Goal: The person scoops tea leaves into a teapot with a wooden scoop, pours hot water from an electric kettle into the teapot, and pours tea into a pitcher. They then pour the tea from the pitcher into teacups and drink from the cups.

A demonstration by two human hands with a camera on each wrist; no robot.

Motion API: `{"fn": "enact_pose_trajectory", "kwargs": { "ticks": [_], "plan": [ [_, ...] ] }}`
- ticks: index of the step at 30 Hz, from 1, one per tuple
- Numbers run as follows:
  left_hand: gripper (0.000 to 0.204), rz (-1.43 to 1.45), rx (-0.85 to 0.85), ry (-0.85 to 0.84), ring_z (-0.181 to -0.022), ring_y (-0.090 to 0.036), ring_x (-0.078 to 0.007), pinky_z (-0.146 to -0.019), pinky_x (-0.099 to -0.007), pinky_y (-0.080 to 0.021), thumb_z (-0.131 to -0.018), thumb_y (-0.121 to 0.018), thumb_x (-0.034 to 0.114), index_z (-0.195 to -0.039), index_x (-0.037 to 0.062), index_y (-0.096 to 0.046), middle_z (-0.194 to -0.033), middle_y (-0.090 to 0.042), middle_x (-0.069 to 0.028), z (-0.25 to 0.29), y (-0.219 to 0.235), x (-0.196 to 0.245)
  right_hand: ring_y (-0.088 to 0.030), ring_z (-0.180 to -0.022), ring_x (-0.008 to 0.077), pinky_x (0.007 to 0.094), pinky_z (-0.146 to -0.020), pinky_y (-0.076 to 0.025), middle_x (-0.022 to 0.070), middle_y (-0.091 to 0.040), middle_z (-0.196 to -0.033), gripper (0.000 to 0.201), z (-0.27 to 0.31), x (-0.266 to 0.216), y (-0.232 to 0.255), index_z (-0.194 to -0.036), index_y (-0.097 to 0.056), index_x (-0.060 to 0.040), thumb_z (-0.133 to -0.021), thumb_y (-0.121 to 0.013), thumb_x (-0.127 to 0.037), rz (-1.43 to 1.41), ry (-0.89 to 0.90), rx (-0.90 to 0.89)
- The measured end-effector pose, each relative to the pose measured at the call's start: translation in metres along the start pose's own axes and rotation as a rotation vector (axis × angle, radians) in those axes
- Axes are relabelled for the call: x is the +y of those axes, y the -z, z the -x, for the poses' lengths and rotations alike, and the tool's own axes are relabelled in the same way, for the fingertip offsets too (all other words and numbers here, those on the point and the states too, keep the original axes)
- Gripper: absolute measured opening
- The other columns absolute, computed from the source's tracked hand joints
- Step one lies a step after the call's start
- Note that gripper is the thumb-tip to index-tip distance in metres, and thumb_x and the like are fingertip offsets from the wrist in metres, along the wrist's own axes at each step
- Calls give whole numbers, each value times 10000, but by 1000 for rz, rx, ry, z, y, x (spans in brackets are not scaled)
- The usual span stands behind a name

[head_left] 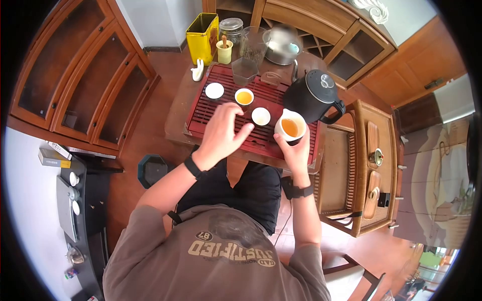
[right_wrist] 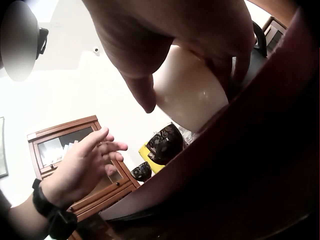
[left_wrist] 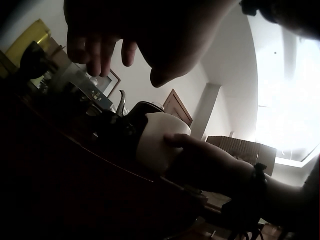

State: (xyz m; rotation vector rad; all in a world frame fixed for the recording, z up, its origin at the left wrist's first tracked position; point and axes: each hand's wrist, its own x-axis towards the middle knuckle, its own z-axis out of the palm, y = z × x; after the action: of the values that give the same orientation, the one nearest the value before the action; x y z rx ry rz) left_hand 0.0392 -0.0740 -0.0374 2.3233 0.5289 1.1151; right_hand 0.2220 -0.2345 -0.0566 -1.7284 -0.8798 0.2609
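Note:
My right hand (head_left: 297, 152) grips a white spouted tea pitcher (right_wrist: 192, 92) holding amber tea, thumb on one side and fingers round the other. The pitcher is at the front right of the slatted red tea tray (head_left: 203, 123). My left hand (head_left: 224, 129) hovers over the tray's front left, fingers loosely extended, nothing in them. Near its fingertips is a small cup of yellow tea (head_left: 244, 97). Another small cup (head_left: 260, 117), pale inside, stands between the hands, and a third cup (head_left: 214, 91) sits at the left. In the right wrist view, a cup's outside (right_wrist: 166, 143) is black with a pattern.
A black kettle (head_left: 314, 95) stands right of the tray, close behind the pitcher. Toward the back are a glass vessel (head_left: 244, 70), a yellow tin (head_left: 202, 37), a tool holder (head_left: 224, 52), a lidded jar (head_left: 231, 29) and a steel pot (head_left: 282, 46). A rattan chair (head_left: 336, 173) is at right.

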Motion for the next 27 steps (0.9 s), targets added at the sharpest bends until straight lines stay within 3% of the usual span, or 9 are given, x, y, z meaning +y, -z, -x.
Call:
{"fn": "enact_pose_trajectory", "kwargs": {
  "ticks": [1,6,10,13,27],
  "plan": [
    [328,27,17,34,-1037,-619,-311,-911,-387,-516,-900,-783,136,-1099,17,-551,-1176,-613,-162,5,6,-9,-634,-1221,248,383,-1055,-490,149,-644,-1310,735,-1,-1,4,-1406,-499,8,-814,-892,-177,-16,-17,-13],
    [215,88,282,182,-982,-599,-296,-887,-378,-503,-944,-720,77,-1067,13,-556,-1086,-598,-140,21,24,-62,-648,-1181,226,365,-1034,-499,132,-662,-1273,691,-11,-14,29,-1375,-523,15,-816,-890,-159,-12,-14,-57],
    [165,270,362,456,-930,-552,-142,-800,-284,-468,-980,-696,70,-1068,32,-562,-1119,-607,-65,29,31,-83,-649,-1181,215,360,-1032,-506,122,-660,-1271,702,-21,-27,47,-1395,-510,17,-819,-880,-137,-54,-9,-157],
    [156,288,360,428,-929,-555,-143,-790,-282,-458,-975,-693,62,-1057,43,-562,-1128,-610,-62,28,27,-88,-649,-1178,209,355,-1032,-509,114,-661,-1269,703,-24,-40,52,-1400,-509,15,-819,-876,-135,-111,-66,-200],
    [144,263,332,349,-950,-566,-181,-830,-312,-483,-963,-679,20,-1045,36,-562,-1128,-598,-80,27,19,-91,-668,-1173,226,371,-1037,-505,119,-698,-1238,764,-33,-43,35,-1404,-540,-20,-769,-905,-239,151,-63,-425]
  ]
}}
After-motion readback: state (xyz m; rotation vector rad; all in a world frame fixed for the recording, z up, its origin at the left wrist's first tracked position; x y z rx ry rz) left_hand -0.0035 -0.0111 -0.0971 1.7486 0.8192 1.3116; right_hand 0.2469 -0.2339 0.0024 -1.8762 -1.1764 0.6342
